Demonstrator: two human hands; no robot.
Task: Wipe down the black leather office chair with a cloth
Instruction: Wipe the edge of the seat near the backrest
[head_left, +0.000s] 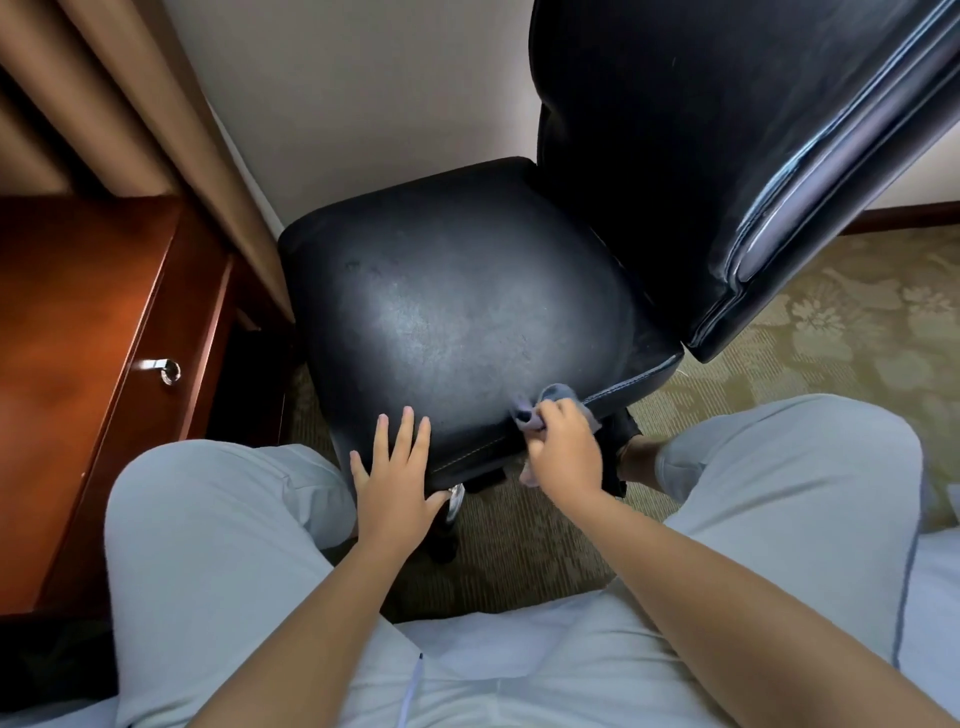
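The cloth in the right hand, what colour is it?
Pale grey-lilac. The head view shows the cloth bunched in the right hand at the seat's near edge.

We press left hand (396, 470) flat on chair (457, 312) seat edge; right hand (563, 447) grips cloth (558, 393) at seat seam; desk (78, 332) beside chair.

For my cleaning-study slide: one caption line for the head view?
Right hand rubs a grey cloth along the black leather seat edge; left hand steadies it.

Single head-worn wide-angle view, looking steeply down, close over the chair seat (457, 312), knees at frame bottom
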